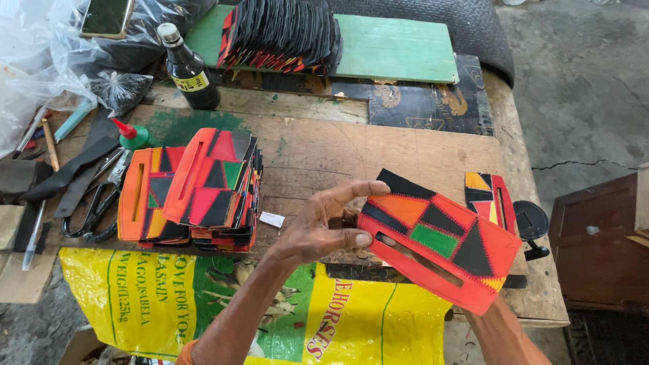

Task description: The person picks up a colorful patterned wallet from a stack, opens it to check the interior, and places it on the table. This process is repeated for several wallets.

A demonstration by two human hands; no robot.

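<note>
Here the left hand [324,226] pinches the near edge of a flat patchwork piece [436,240], thumb on top and fingers curled underneath, holding it up above the wooden table [351,145]. The right hand is hidden behind the piece; only its forearm shows below, so I cannot tell how it grips. The piece, stitched from orange, black, green and red patches with a long slot, looks light and fairly stiff, holding its shape unsupported, so it probably handles best by its edges. To the left of the left hand sits a stack of similar pieces [196,189], with scissors [94,209] beyond.
</note>
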